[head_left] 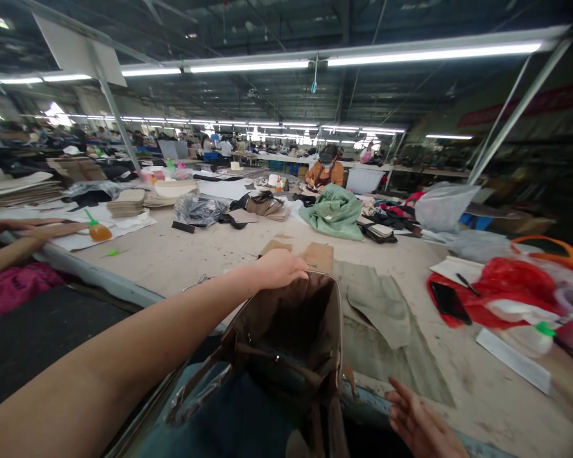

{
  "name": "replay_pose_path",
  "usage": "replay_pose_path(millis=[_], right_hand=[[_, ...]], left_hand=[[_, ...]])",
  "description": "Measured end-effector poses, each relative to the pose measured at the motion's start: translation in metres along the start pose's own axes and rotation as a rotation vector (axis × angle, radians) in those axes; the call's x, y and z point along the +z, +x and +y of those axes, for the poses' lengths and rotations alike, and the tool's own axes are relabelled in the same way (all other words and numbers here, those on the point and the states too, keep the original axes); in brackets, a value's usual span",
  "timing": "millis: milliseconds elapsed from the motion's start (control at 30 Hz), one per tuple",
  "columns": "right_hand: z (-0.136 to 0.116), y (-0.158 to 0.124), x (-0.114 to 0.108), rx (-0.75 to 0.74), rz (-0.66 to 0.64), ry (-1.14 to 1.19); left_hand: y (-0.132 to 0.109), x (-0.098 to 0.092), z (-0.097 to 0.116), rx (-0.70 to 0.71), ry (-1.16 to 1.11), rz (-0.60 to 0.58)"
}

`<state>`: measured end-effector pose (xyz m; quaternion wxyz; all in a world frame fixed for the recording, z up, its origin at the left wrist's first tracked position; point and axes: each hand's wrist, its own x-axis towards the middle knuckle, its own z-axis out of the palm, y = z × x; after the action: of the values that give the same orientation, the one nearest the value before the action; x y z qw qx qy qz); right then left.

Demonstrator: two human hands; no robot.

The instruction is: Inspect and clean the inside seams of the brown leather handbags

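Note:
A teal and brown handbag (229, 407) stands at the table's near edge with its mouth gaping, showing a dark brown lining. My left hand (281, 267) reaches across and is closed over the far rim of the bag. To the right of the bag, my right hand (417, 416) is held with fingers stretched out and nothing in it. Clear plastic film wraps part of the bag's handle (200, 385). Grey-green fabric sheets (386, 312) lie flat just beyond the right hand. Small brown pieces (319, 256) rest behind the bag.
A phone (450, 301) and a red plastic bag (518, 286) lie at the right, near a white strip (513, 360). Green cloth (334, 213) is heaped at the back. Another person's arms (23, 238) rest at the left by an orange glue bottle (99, 230).

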<state>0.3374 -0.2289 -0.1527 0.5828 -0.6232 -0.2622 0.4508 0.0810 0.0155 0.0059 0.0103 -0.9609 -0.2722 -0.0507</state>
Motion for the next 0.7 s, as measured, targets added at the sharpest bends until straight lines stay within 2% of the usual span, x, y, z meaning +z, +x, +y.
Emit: replay_pose_path(millis=[67, 167, 300, 500, 600, 700], right_hand=[[0.012, -0.004, 0.003, 0.079, -0.037, 0.093], [0.015, -0.007, 0.009, 0.116, -0.077, 0.126], [0.024, -0.008, 0.023, 0.119, -0.124, 0.055], [0.057, -0.016, 0.041, 0.043, -0.339, -0.123], [0.072, -0.018, 0.044, -0.001, -0.465, -0.211], [0.081, -0.018, 0.046, -0.063, -0.56, -0.357]], left_hand=[[0.004, 0.001, 0.001, -0.05, 0.044, 0.001], [0.006, -0.001, 0.006, -0.099, 0.091, -0.006], [0.003, -0.005, 0.014, -0.053, 0.15, -0.046], [-0.001, -0.011, 0.015, 0.188, 0.19, -0.041], [0.005, -0.01, 0.019, 0.159, 0.223, -0.005], [0.017, -0.006, 0.027, 0.115, 0.247, -0.05]])
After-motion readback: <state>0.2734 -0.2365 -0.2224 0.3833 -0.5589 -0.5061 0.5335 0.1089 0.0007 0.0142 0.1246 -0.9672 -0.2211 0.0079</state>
